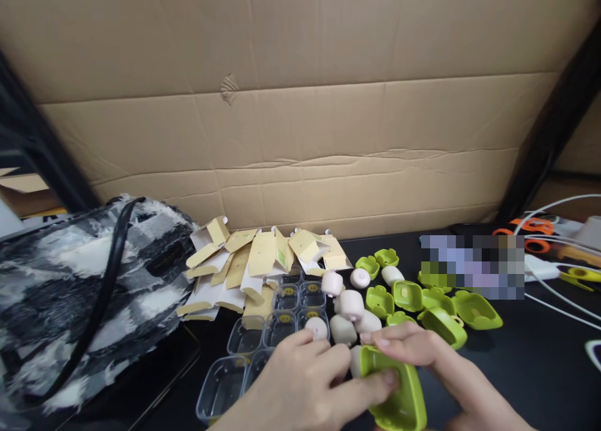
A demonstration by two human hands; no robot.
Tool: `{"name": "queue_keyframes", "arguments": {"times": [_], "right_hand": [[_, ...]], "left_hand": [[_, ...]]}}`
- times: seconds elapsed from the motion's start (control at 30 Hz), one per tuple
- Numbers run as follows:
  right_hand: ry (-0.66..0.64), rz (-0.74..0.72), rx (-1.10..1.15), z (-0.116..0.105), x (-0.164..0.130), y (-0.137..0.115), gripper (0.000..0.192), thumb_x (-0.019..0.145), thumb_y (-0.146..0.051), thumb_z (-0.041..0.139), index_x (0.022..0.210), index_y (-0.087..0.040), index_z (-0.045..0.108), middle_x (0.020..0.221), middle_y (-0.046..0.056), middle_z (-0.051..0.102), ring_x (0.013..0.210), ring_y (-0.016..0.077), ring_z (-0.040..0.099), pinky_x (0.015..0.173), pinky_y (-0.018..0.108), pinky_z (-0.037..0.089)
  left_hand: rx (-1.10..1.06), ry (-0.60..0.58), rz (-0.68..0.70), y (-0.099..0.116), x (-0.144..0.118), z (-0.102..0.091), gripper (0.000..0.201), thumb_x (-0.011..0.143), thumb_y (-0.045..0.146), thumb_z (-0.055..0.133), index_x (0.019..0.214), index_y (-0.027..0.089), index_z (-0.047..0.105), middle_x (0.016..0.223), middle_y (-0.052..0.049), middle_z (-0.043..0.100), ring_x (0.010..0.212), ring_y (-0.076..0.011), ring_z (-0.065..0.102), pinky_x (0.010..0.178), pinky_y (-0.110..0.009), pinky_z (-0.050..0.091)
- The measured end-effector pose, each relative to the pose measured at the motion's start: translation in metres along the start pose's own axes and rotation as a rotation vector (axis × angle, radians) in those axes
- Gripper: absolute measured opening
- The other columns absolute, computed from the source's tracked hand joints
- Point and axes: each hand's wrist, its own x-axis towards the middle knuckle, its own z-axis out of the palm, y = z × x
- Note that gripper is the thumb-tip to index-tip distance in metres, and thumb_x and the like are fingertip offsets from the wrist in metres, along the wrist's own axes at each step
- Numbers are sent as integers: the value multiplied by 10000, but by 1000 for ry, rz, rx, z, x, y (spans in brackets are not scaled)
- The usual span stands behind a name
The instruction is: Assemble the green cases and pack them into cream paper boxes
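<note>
My left hand (305, 381) and right hand (436, 362) both pinching green case (394, 387), near table (539, 368) edge, pink pieces (350, 306) just beyond.

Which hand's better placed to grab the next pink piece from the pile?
Probably left. The left hand lies right below the pink pieces; the right hand is wrapped over the green case.

Black table (526, 362) under green shells (436, 306), cartons (263, 256).
</note>
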Motion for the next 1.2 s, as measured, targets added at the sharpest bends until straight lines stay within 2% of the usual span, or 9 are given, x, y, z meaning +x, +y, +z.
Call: {"name": "queue_keyframes", "arguments": {"times": [0.13,0.23,0.3,0.43,0.57,0.73,0.93,1.1,1.2], "right_hand": [[-82,16,-95,-15,20,-4,551,688,-211,801,1145,-287,504,1035,8,706,942,198,711,775,207,577],[-76,47,-311,-46,39,8,406,778,-268,708,1116,-265,484,1041,34,654,971,211,665,800,288,563],[-89,91,-465,-71,49,24,312,823,-377,655,1073,-244,524,992,48,631,918,227,639,788,362,547],[-64,254,-630,-101,63,68,454,818,-542,595,1113,-203,533,947,71,641,823,233,628,738,384,547],[-99,389,-702,-97,76,119,436,870,-434,599,1189,-152,501,1111,119,638,957,223,634,824,361,536],[-312,593,-876,-82,84,158,229,927,-324,582,1103,-181,610,1108,57,646,927,199,645,807,408,534],[-510,637,-944,-75,83,163,245,933,-322,576,1136,-187,599,1126,62,643,918,193,651,791,393,546],[-564,492,-897,-71,93,156,247,934,-310,574,1150,-193,598,1191,72,621,999,212,630,848,426,526],[-600,382,-845,-65,103,149,259,929,-303,582,1163,-192,593,1220,76,607,1043,227,614,877,448,510]], "left_hand": [[-45,75,19,-7,1,-1,446,1031,320,180,1173,210,589,636,34,588,514,-126,526,483,-263,362],[-78,98,-39,-15,3,-17,355,987,333,318,1179,159,560,736,6,627,624,-139,585,582,-262,432],[-63,-7,-91,-21,4,-31,182,908,197,467,1014,179,614,747,11,618,646,-146,577,607,-263,426],[-44,-342,-126,-34,-1,-49,108,814,97,617,769,196,615,733,28,590,636,-147,557,638,-264,409],[-84,-509,-204,-39,-6,-49,149,800,60,647,748,199,635,745,34,604,702,-152,583,682,-259,402],[-101,-673,-299,-29,-3,-46,94,818,121,657,791,201,697,837,-2,616,773,-171,573,673,-255,395],[-118,-687,-353,-17,-1,-35,83,839,182,639,789,172,705,893,-33,634,826,-200,610,797,-319,419],[-148,-700,-396,-19,-3,-29,87,827,232,667,788,187,730,870,-28,633,794,-197,616,732,-298,424],[-184,-718,-421,-20,-3,-30,115,836,180,630,811,199,740,887,-30,633,827,-202,620,773,-313,423]]}}
